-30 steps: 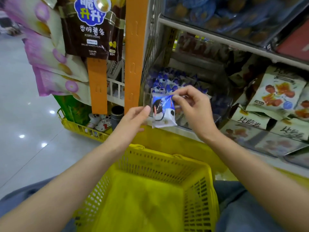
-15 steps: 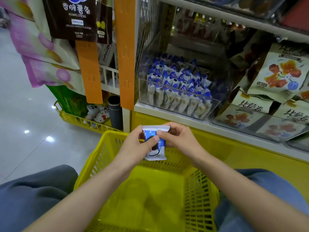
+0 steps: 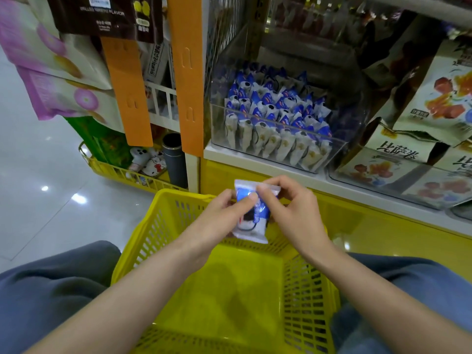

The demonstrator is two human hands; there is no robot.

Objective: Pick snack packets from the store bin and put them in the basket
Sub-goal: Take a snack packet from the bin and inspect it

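Right, both forearms come in from 7 and 5 o'clock over grey-blue trouser legs (image 3: 51, 290), elbows cut off by the frame edge. Yellow basket (image 3: 155, 231) sits between the knees at 6 o'clock; its near rim runs out of frame.

Left hand (image 3: 219, 221) and right hand (image 3: 293, 215) meet dead centre, both pinching one snack packet (image 3: 251, 227). Left thumb lies across the packet's front face, its fingers hidden behind. Right fingers curl over the top right corner, wrist bent inward. Packet is upright, slightly tilted, held in the air over the basket's far rim, not resting on anything. Print is partly covered by the thumbs: blue-and-white wrapper, text unreadable.

At 12 to 1 o'clock, clear store bin (image 3: 219, 129) on the shelf edge, with rows of matching packets (image 3: 275, 116) standing in it; back rows blur into glare. Fruit-print bags (image 3: 439, 93) at 2 o'clock, cut off right. Orange hanging strips (image 3: 189, 72) at 11 o'clock, second yellow basket (image 3: 115, 172) on the floor at 9 o'clock, contents hard to make out.
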